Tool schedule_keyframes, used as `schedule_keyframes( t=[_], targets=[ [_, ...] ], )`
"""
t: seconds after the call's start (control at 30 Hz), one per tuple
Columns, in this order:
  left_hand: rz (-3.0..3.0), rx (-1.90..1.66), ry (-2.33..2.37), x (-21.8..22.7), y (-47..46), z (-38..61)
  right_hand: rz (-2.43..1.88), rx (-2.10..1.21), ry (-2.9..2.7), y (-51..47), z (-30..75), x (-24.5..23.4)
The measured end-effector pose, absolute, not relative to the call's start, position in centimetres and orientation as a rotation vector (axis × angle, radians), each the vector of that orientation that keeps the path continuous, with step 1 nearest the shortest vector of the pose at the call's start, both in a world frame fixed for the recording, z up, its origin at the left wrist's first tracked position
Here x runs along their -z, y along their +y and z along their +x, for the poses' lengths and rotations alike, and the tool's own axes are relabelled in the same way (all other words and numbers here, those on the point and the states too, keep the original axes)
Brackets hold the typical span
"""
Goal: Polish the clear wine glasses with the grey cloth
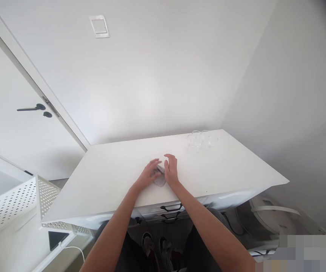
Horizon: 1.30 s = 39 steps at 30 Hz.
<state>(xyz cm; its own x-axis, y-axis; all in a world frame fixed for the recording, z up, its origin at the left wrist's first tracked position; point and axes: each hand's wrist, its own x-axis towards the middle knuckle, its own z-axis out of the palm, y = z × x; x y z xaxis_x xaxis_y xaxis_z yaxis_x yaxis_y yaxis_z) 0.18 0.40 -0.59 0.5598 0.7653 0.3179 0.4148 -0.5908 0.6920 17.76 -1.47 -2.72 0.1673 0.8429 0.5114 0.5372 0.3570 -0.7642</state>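
Observation:
A small, pale grey, partly see-through thing [159, 181] lies between my two hands, low over the white cabinet top [100, 181]. My left hand [149, 173] curves around its left side, with fingers bent over it. A light, flat-looking part shows between the fingers; blur and the hands hide its exact kind. On the other side, my right hand [171, 170] is held with its palm turned inward, close against the thing. Its fingers reach forward, and the thumb stands apart from them. Whether the right palm touches the thing I cannot tell.
Several clear glass vessels [199, 139] stand at the back right of the cabinet top. Black drawer handles [171, 207] project below its front edge. A white perforated rack [13, 200] is at left, near a door [13, 124]. A rounded appliance [273, 217] sits at lower right.

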Motion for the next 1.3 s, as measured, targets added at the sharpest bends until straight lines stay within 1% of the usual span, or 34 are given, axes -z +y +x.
schedule_keyframes(
  t=[0.1, 0.2, 0.33, 0.4, 0.47, 0.57, 0.83, 0.93, 1.07, 1.17, 1.23, 1.3],
  targets=[
    [2.411, -0.661, 1.01, 0.4, -1.4, 0.8, -1.341, -0.283, -1.552, -1.8, 18.5, 1.2],
    [2.415, -0.643, 1.084, 0.1, -2.0, 1.0, -1.444, -0.103, -1.7, -0.7, 21.6, -2.6],
    [2.409, -0.637, 1.107, 0.1, -1.9, 1.0, -1.669, 0.199, -1.799, 2.9, 30.4, -8.8],
    [2.4, -0.641, 1.117, 0.3, -1.7, 1.0, -1.807, 0.241, -1.82, 4.7, 35.0, -10.6],
    [2.389, -0.649, 1.119, 0.4, -1.7, 1.0, -1.917, 0.174, -1.868, 5.9, 38.6, -11.3],
    [2.379, -0.664, 1.102, 0.5, -1.7, 1.1, -2.012, 0.107, -1.949, 7.1, 41.6, -11.0],
    [2.364, -0.694, 1.083, 0.1, -1.6, 1.0, -2.119, -0.14, -2.095, 8.9, 42.3, -10.1],
    [2.351, -0.683, 1.081, 0.1, -1.7, 0.9, -2.081, -0.083, -2.101, 8.9, 42.6, -10.0],
    [2.334, -0.685, 1.086, 0.1, -1.8, 0.8, -1.849, 0.034, -2.116, 9.0, 44.1, -11.1],
    [2.323, -0.695, 1.081, 0.2, -1.8, 0.8, -1.791, -0.141, -2.151, 9.3, 45.1, -12.6],
    [2.321, -0.696, 1.074, 0.3, -1.8, 0.7, -1.848, -0.292, -2.139, 9.6, 45.3, -13.6],
    [2.321, -0.698, 1.075, 0.5, -1.7, 0.7, -1.925, -0.348, -2.092, 9.8, 45.1, -14.4]
  ],
)
